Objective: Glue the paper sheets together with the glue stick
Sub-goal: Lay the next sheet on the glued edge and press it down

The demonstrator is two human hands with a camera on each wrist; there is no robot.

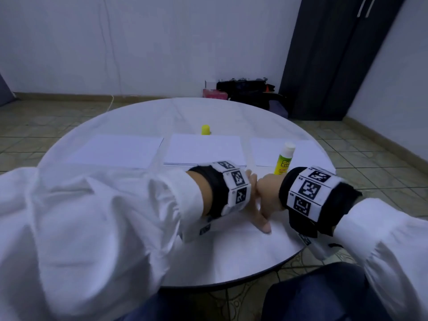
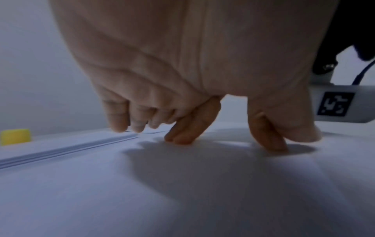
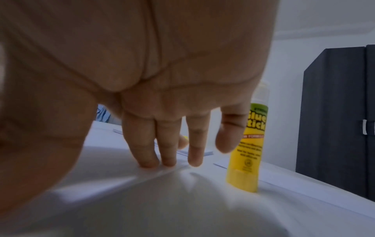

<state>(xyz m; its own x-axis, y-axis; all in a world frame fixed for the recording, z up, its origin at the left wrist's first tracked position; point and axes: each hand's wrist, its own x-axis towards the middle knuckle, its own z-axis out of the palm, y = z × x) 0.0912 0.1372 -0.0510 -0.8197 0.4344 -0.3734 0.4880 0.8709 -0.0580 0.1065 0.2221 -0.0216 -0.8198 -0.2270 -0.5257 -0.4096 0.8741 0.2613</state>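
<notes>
A white paper sheet (image 1: 243,246) lies on the near part of the round white table (image 1: 231,284). Both hands press on it with straight fingers, side by side. My left hand (image 1: 259,218) reaches in from the left, its fingertips (image 2: 119,126) down at the sheet's far edge. My right hand (image 1: 266,188) sets its fingers (image 3: 150,160) on the sheet's (image 3: 182,200) far edge. The glue stick (image 1: 283,159) stands upright and uncapped just beyond the right hand, held by neither hand. In the right wrist view the glue stick (image 3: 246,152) is right of the fingers. Its yellow cap (image 1: 205,130) stands farther back.
Three white paper stacks lie in a row across the table: left (image 1: 120,150), middle (image 1: 205,148), right (image 1: 266,150). The middle stack's edge (image 2: 61,152) runs close to the left fingers. A dark cabinet (image 1: 335,54) and bags (image 1: 250,91) stand on the tiled floor behind.
</notes>
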